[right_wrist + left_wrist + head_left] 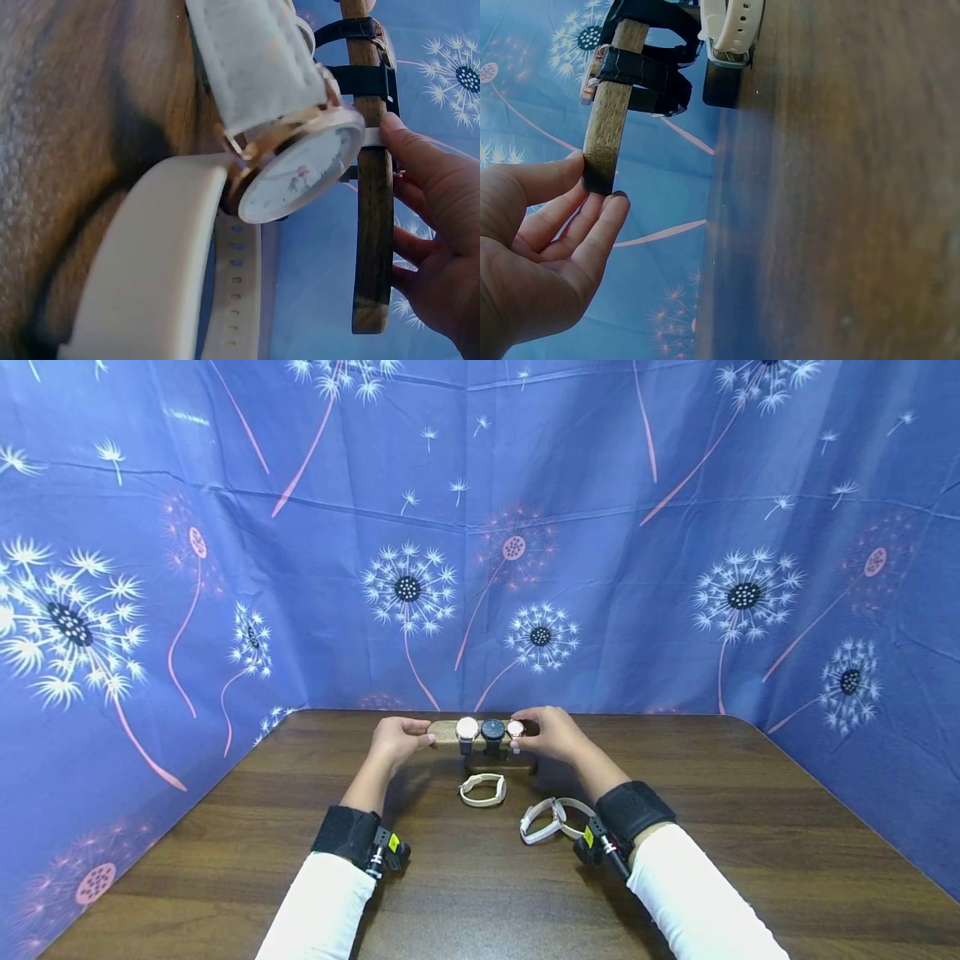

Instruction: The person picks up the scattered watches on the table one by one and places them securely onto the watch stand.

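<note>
A wooden watch stand has a crossbar (442,732) above a dark wooden base (501,766). On the bar sit a pale-faced watch with a dark strap (467,729), a black watch (492,729) and a small white-strapped watch (515,728). My left hand (393,743) pinches the bar's left end between thumb and fingertips; the left wrist view shows this bar end (606,142) closely. My right hand (557,735) grips the small watch on the bar. In the right wrist view its thumb lies at the white strap (370,137), its other fingers partly hidden behind the bar.
A cream-strapped watch (483,801) lies in front of the base. Two white-strapped watches (534,837) lie close together near my right wrist, and one's round dial (304,172) shows large in the right wrist view. A patterned blue cloth (480,527) hangs behind the brown table (465,893).
</note>
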{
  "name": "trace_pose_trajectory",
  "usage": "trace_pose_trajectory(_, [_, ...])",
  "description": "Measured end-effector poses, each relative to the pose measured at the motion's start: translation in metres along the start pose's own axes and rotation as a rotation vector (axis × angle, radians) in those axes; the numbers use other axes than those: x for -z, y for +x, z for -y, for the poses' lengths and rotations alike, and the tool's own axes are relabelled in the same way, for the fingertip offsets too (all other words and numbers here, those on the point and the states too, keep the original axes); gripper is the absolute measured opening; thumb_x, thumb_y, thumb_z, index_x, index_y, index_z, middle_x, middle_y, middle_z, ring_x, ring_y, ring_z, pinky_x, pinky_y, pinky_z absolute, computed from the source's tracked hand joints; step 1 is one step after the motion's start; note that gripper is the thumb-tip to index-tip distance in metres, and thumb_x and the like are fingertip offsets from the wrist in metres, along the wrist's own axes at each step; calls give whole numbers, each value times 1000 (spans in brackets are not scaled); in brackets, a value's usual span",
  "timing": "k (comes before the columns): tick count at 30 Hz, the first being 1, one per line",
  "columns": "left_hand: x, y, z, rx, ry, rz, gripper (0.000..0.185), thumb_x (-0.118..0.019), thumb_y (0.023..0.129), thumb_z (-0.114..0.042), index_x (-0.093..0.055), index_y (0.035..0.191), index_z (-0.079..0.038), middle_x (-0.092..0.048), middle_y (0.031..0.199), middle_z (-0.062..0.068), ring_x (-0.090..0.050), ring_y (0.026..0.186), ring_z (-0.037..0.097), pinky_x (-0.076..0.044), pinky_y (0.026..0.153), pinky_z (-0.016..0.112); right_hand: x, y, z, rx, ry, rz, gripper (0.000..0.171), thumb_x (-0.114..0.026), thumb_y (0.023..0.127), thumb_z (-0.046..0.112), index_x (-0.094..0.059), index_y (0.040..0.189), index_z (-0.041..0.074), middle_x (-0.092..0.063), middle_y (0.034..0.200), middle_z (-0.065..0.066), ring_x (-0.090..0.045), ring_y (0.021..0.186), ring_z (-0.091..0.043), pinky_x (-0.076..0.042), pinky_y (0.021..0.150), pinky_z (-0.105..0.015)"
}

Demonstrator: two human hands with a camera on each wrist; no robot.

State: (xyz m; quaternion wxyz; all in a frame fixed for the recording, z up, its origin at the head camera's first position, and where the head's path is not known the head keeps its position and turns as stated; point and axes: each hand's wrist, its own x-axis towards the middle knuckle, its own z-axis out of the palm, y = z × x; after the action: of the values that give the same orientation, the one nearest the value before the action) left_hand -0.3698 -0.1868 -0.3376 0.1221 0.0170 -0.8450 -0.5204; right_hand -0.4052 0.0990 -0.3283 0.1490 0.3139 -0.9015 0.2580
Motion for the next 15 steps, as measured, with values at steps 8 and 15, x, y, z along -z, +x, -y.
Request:
trace_pose_trajectory(8, [3,-1,-1,-37,21,38,28,-76,85,-8,-71,111,-1,-71,108,14,-68,97,28,-55,85,41,11,-6,3,14,5,61,59,-83,79,24,-62,129,0,-64,124,-18,-57,119,-36,-45,100,-48])
trace_pose_trajectory(15, [16,-12,-16,-143,242,39,33,-78,83,-18,-71,111,-3,-73,104,10,-64,107,30,-48,96,44,36,-26,14,14,75,65,62,-80,82,26,-57,136,4,-56,137,-15,-49,127,-37,-41,103,-52])
